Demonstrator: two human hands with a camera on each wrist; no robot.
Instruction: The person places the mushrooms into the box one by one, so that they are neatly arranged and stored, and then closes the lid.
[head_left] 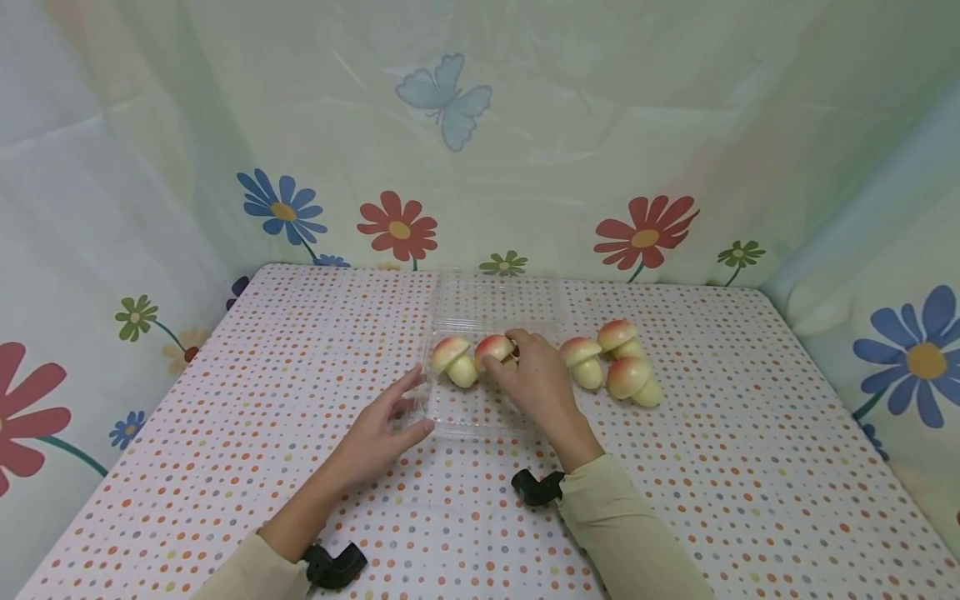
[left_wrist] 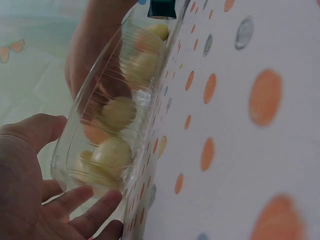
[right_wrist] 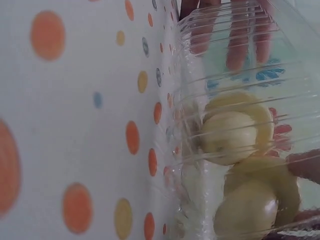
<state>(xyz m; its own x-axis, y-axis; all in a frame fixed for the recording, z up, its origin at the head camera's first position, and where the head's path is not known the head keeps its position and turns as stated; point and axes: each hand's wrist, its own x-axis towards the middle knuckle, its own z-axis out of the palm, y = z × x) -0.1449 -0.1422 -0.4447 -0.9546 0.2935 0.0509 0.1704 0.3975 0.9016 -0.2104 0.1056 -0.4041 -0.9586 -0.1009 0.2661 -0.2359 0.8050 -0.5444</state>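
A clear plastic clamshell box (head_left: 480, 421) lies with its lid (head_left: 495, 298) folded back toward the wall. Inside, at the left, sits one red-and-yellow toy mushroom (head_left: 454, 362). Beside it my right hand (head_left: 536, 379) pinches a second toy mushroom (head_left: 492, 350) by the cap between thumb and fingers. My left hand (head_left: 378, 437) has its fingers spread along the box's left side, thumb near the front corner. In the left wrist view the left fingers (left_wrist: 95, 215) lie against the wall of the box. Through the ribbed plastic, the right wrist view shows both mushrooms (right_wrist: 227, 137).
To the right of the box stand three more toy mushrooms (head_left: 583, 362), grouped closely together. The dotted tablecloth (head_left: 750, 467) covers the table. A flowered curtain (head_left: 525, 167) hangs behind and at both sides. Each wrist wears a small black camera mount (head_left: 333, 567).
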